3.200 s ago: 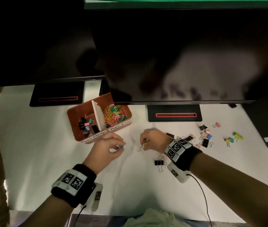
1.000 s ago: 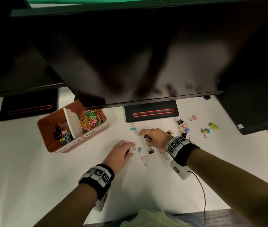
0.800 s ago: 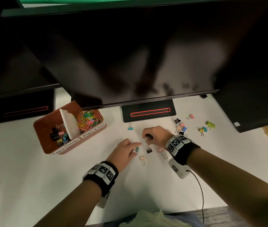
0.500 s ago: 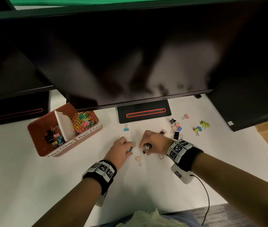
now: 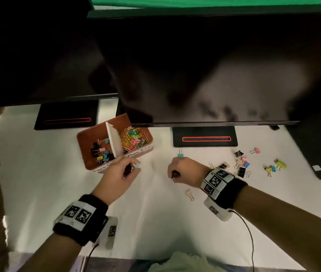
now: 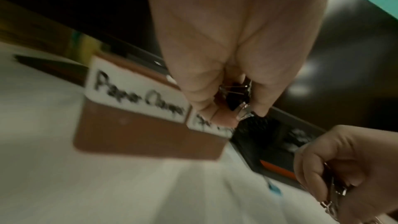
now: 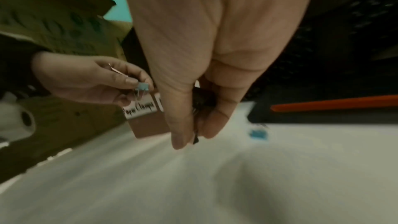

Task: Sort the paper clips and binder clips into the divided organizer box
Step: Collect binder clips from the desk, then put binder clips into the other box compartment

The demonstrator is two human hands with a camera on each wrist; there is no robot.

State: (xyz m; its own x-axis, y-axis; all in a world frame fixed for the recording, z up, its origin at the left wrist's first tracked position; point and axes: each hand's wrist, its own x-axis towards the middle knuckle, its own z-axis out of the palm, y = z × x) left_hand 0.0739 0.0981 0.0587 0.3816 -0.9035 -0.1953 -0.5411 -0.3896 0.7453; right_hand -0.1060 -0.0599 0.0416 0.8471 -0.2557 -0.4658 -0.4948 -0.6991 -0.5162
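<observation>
The left hand (image 5: 116,178) hovers just before the organizer box (image 5: 89,140), its grip pinching a light blue binder clip (image 5: 137,165) and, it seems, a black one. Right of the box, the right hand (image 5: 185,171) pinches a black binder clip (image 5: 175,174) above the counter (image 5: 155,222).

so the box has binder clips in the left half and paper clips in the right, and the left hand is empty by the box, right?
Not quite: the left hand is not empty. It pinches a light blue binder clip and a black one beside the box, as the head and right wrist views show. The rest holds: binder clips lie in the left half, paper clips in the right.
</observation>
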